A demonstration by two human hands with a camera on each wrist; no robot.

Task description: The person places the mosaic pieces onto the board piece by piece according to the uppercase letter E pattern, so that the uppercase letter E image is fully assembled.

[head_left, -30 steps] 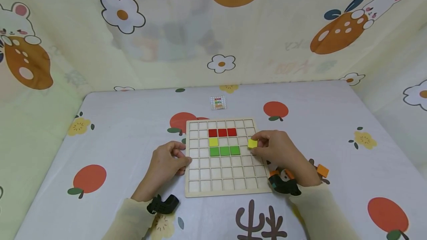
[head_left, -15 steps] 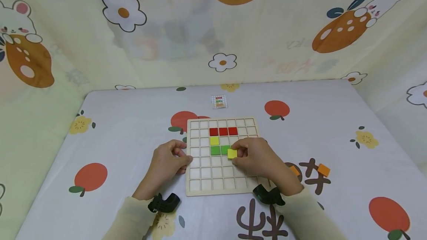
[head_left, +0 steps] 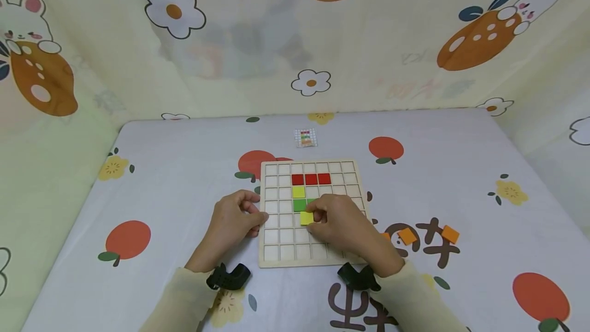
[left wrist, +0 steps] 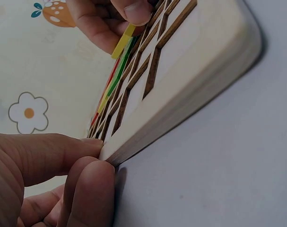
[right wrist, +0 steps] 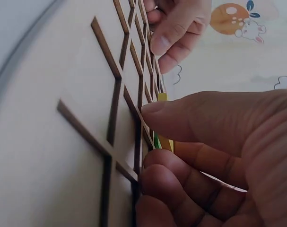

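A wooden grid board (head_left: 286,253) lies flat on the table. My left hand (head_left: 232,222) holds its left edge, thumb and fingertips at the frame in the left wrist view. Over the board, my right hand (head_left: 343,224) pinches a yellow square tile (head_left: 306,219) between thumb and fingers, just in front of the green tiles. In the left wrist view this yellow tile (left wrist: 123,41) is tilted above the grid. Set in the board are a row of red tiles (head_left: 311,179), a yellow tile (head_left: 298,192) below them, and green tiles (head_left: 299,205), partly hidden by the right hand.
Several orange tiles (head_left: 407,236) lie on the tablecloth right of the board, one partly behind the right wrist. A small card (head_left: 306,138) printed with a coloured grid lies beyond the board. A patterned cloth (head_left: 249,40) hangs behind the table.
My right hand has carried the yellow tile leftward and nearer to me, from the board's right side to in front of the green row. My left hand stays at the left edge.
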